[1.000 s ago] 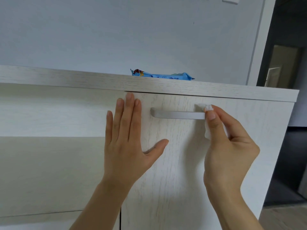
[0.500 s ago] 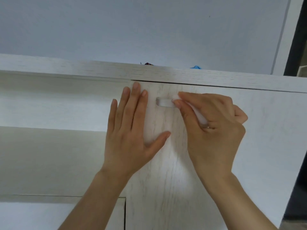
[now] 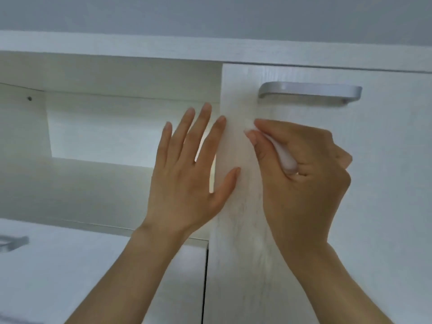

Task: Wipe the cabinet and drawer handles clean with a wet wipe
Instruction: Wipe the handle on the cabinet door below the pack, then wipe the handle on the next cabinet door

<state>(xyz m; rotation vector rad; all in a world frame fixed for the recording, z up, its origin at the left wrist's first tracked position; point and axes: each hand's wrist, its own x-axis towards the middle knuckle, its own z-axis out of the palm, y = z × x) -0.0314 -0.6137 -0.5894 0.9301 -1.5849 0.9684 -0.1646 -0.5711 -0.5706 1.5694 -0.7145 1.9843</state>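
Wiping of cabinet handle (image 3: pixel 309 91): hands below the bar.
Left hand (image 3: pixel 187 174) spread flat at the door (image 3: pixel 385 183) edge; right hand (image 3: pixel 301 169) pinches the folded wipe (image 3: pixel 286 157), clear of the handle. Best practice, probably: steady the door, wrap wipe round the bar, stroke its full length.

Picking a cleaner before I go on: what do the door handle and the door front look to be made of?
Handle: seems brushed or satin metal, perhaps aluminium; silver-grey with a soft highlight. It could be metal-look plastic. Door front: looks like laminate or wood-effect board in whitewashed matt finish; faint printed-looking grain lines run down it. Real wood cannot be ruled out.
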